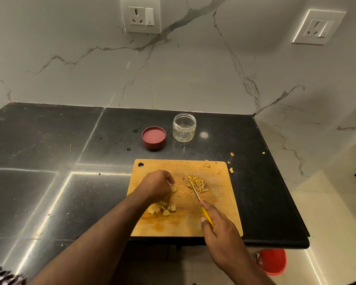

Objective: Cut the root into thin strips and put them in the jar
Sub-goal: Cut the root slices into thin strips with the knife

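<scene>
Head view: the rectangular wooden cutting board (pixel 220 204) serves as the reference landmark. On its centre-left, the left hand (pixel 157 185) pinches a pale yellow round slice of root (pixel 174 188) between curled fingertips. Toward the board's near-left area lies a cluster of uncut root slices (pixel 162 208). Right of centre lies a small pile of thin yellow root strips (pixel 197 184). The right hand (pixel 218 225) grips the yellow-handled knife (pixel 201 204) firmly, fingers wrapped round the handle; the blade tip touches or rests just beside the strip pile.

Beyond the board's far edge stand the open clear glass jar (pixel 184 127), apparently holding no strips yet, and the dark red round lid (pixel 153 138) to its left. Loose root fragments (pixel 231 170) lie on the black stone counter (pixel 49 140) just off the board's far-right corner.

Probable faults:
- The pinched slice is small; the blade may meet the left fingertips.
- Sweeping with the blade may scatter more strips off the board's right edge.
- Transfer to the jar across the gap may drop strips on the counter.
</scene>
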Motion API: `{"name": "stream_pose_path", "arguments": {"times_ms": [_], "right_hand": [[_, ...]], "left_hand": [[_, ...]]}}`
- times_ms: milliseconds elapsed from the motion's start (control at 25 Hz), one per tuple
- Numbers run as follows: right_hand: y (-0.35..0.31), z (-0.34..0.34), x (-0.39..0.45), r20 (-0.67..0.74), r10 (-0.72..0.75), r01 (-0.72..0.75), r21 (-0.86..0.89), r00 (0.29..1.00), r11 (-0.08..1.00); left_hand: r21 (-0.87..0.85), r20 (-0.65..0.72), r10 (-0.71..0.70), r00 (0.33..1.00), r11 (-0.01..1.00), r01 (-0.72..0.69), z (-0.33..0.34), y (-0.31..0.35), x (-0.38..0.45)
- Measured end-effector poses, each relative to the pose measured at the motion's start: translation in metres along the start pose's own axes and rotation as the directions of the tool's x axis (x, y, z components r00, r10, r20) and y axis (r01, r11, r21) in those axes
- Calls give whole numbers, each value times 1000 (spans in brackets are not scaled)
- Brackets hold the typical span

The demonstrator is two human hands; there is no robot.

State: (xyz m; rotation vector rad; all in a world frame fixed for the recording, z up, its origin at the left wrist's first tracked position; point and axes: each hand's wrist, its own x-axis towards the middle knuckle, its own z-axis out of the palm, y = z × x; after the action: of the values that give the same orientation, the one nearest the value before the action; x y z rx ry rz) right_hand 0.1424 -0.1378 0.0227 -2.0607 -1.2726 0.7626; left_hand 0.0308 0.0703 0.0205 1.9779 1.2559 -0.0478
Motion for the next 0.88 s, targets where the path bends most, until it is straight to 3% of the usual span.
{"name": "stream_pose_path", "arguments": {"times_ms": [200,480,720,880], "right_hand": [[-5,5,4,21,17,-17,22,1000,1000],[-9,9,12,18,-47,47,-54,999,997],[-14,16,18,62,-79,86,-129,995,988],[-16,21,19,60,-95,104,-166,994,981]], "left_hand": [[188,-10,40,999,981,-38,3,-6,4],[104,-110,37,993,994,-26,12,-8,2],[241,-173,59,983,970,-16,14,-7,-5],[224,-237,68,969,975,-13,17,-9,-7]]}}
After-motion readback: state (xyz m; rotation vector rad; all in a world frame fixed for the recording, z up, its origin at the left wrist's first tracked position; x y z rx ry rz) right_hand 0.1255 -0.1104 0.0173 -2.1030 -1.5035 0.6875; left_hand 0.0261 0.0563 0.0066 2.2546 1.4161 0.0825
